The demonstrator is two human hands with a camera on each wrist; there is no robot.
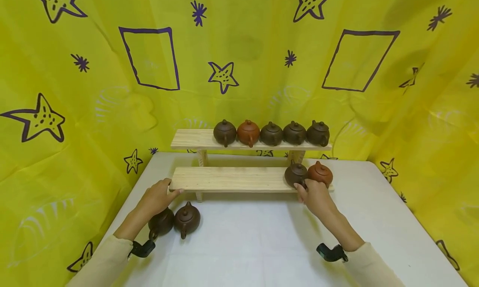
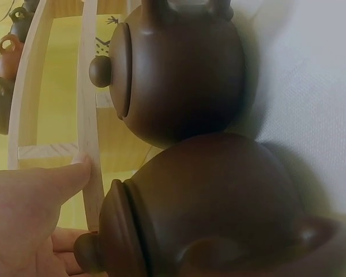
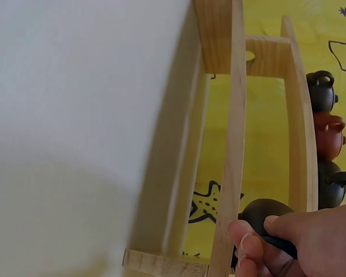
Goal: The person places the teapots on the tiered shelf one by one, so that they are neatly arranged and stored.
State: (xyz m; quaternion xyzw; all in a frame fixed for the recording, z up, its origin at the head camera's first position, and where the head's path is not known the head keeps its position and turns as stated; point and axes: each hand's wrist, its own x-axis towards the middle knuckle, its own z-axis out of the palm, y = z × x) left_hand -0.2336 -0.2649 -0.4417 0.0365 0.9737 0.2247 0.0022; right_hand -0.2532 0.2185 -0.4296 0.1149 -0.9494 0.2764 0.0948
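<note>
My right hand pinches the handle of a dark brown teapot on the lower shelf; in the right wrist view the fingers and thumb close round its near side. Touching it on the right is an orange-red teapot. My left hand grips the left end of the lower shelf, thumb on the front edge. Below that hand, two dark brown teapots stand side by side on the table, one in plain sight, the other partly hidden by the left arm.
Five teapots stand in a row on the upper shelf, one orange-red and the others dark. The wooden stand rests on a white table. Yellow patterned cloth hangs behind and at both sides.
</note>
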